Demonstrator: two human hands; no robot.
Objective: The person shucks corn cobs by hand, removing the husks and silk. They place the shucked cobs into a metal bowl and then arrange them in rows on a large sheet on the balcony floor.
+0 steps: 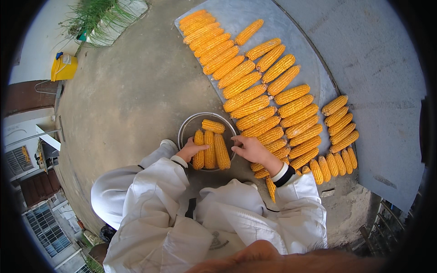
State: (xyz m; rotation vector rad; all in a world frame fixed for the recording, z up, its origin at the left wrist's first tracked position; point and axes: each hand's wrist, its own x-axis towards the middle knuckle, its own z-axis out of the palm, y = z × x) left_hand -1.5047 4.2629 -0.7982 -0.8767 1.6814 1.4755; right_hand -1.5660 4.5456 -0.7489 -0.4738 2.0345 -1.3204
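Note:
In front of me, a round metal basin [180, 131] holds several yellow corn cobs. My left hand [191, 150] reaches over its left side, with the thumb laid across a corn cob [198, 150] and the fingers partly hidden behind it. Beside that cob lie a middle cob [209, 150] and a right-hand cob [222, 152], all pointing roughly toward me. A shorter cob [213, 126] lies crosswise above them. At the basin's right rim is my right hand [252, 149], thumb and forefinger apart, nothing seen between them. Its wrist passes over the rows of cobs.
Many corn cobs [245, 94] lie in rows on a grey sheet [235, 13] to the right. A separate short column of cobs [338, 126] lies farther right. A yellow bucket [65, 67] and a planter [117, 24] with green plants stand at the far left.

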